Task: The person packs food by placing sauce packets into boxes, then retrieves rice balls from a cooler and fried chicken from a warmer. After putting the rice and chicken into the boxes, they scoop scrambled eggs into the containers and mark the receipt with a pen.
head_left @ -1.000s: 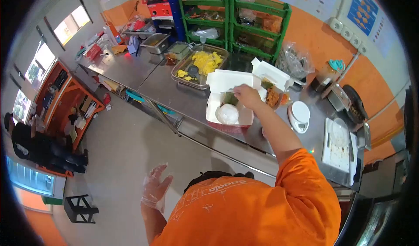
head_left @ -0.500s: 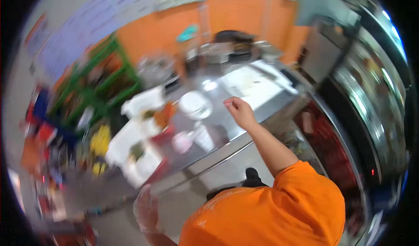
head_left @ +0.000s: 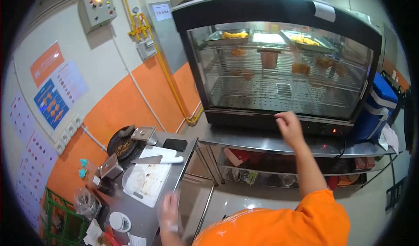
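My right hand (head_left: 289, 126) is raised in front of the glass food warmer (head_left: 279, 110), fingers curled closed with nothing showing in them. It overlaps the warmer's lower front edge. Metal trays with yellow food (head_left: 305, 41) sit on the top shelf inside, and browned pieces (head_left: 301, 68) lie on the rack below. My left hand (head_left: 169, 209), in a clear plastic glove, hangs beside the steel table's edge, fingers loosely stretched and slightly blurred. Near it lies a white cutting board (head_left: 152, 182) bearing a knife (head_left: 161, 159) and a clear round lid (head_left: 134, 178).
A stone mortar (head_left: 122, 147), metal containers (head_left: 111, 167) and a phone (head_left: 175, 144) stand around the board. Closer in are a white kitchen scale (head_left: 120, 222) and a green crate (head_left: 63, 220). At the right is a blue cooler box (head_left: 379, 108).
My view has swung right from the prep table to the food warmer. My right hand has gone from over the table to the warmer's front; my left is now beside the cutting board.
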Motion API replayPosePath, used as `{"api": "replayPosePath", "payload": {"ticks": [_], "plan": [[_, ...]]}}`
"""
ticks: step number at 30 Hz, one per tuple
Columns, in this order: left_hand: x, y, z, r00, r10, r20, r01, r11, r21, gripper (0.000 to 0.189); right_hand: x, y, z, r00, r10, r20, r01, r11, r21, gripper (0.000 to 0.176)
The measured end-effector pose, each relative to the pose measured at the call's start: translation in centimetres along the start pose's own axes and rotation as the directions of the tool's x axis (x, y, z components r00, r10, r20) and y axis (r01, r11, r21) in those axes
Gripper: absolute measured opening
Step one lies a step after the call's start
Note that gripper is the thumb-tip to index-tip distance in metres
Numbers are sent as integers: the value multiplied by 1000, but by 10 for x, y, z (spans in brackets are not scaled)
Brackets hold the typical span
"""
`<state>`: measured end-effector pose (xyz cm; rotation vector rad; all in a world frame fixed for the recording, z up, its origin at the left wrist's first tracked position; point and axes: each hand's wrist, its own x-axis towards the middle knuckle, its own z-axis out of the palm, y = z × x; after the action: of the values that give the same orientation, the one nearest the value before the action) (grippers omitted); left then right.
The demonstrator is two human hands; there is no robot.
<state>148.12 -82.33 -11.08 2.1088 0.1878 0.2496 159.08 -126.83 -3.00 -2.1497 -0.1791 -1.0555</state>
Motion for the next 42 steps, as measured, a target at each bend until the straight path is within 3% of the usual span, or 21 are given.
{"api": "replayPosePath", "payload": {"ticks": [1, 3, 4, 8, 10, 13, 14, 16, 18, 20, 21, 22, 23, 24, 26, 29, 31, 34, 39, 41, 42], "plan": [[28, 63, 16, 999, 3, 39, -5, 998, 61, 32, -3, 2, -28, 997, 56, -49, -54, 998, 32, 13], [113, 85, 56, 941, 339, -6, -339, 940, -32, 31, -7, 14, -57, 989, 124, -86, -118, 991, 70, 13], [124, 150, 65, 942, 334, -13, -331, 937, 114, 35, -20, 22, -71, 988, 139, -72, -134, 989, 61, 13], [241, 206, 138, 808, 535, -247, -508, 845, 165, 57, -85, 40, -133, 964, 261, 51, -254, 961, -114, 14], [287, 205, 166, 748, 563, -352, -521, 826, 216, 69, -131, 33, -149, 907, 419, 24, -417, 906, -71, 15], [292, 219, 167, 898, 273, -344, -147, 925, 350, 73, -190, 14, -174, 836, 549, -24, -547, 827, -134, 17], [322, 193, 169, 872, 245, -425, -164, 962, 219, 74, -206, 9, -179, 853, 520, -36, -518, 838, -171, 16], [292, 215, 176, 843, 227, -488, -144, 969, 203, 72, -212, 6, -185, 790, 601, -119, -613, 775, -153, 14], [268, 223, 181, 874, 249, -416, -182, 964, 194, 70, -203, 14, -177, 748, 642, -168, -661, 744, -98, 13], [258, 206, 204, 761, 485, -430, -380, 871, 310, 58, -158, 4, -150, 792, 609, -44, -610, 786, -95, 18], [236, 212, 206, 752, 559, -350, -529, 828, 185, 56, -131, -2, -131, 808, 589, 22, -585, 806, -91, 21], [215, 218, 210, 723, 632, -277, -648, 760, 43, 55, -105, -6, -110, 900, 422, 107, -408, 904, -132, 27], [208, 211, 218, 720, 658, -222, -680, 733, -32, 55, -77, -10, -87, 952, 236, 194, -207, 966, -157, 34], [205, 202, 226, 708, 684, -176, -705, 699, -119, 55, -51, -12, -64, 941, 168, 294, -135, 983, -127, 48], [213, 168, 253, 721, 685, -109, -689, 688, -228, 54, -3, -15, -18, 954, 16, 299, 4, 998, -67, 62], [261, 164, 252, 452, 833, 320, -860, 502, -91, 54, 31, -3, 41, 993, -5, 121, 38, 961, -273, 80], [288, 184, 263, 356, 864, 355, -934, 344, 100, 51, 31, 9, 74, 996, -36, -75, -5, 876, -483, 89], [310, 242, 276, 234, 910, 344, -931, 108, 348, 48, 25, 35, 78, 979, -27, -203, -84, 851, -518, 96], [375, 273, 355, 461, 643, 611, -876, 222, 427, 43, 21, 39, 71, 976, -60, -210, -71, 823, -564, 95], [382, 275, 366, 289, 672, 681, -901, -49, 431, 34, 17, 40, 64, 984, -70, -165, -40, 813, -580, 95], [391, 269, 376, 249, 740, 625, -904, -52, 423, 32, 16, 42, 62, 986, -76, -150, -30, 799, -600, 96]]}}
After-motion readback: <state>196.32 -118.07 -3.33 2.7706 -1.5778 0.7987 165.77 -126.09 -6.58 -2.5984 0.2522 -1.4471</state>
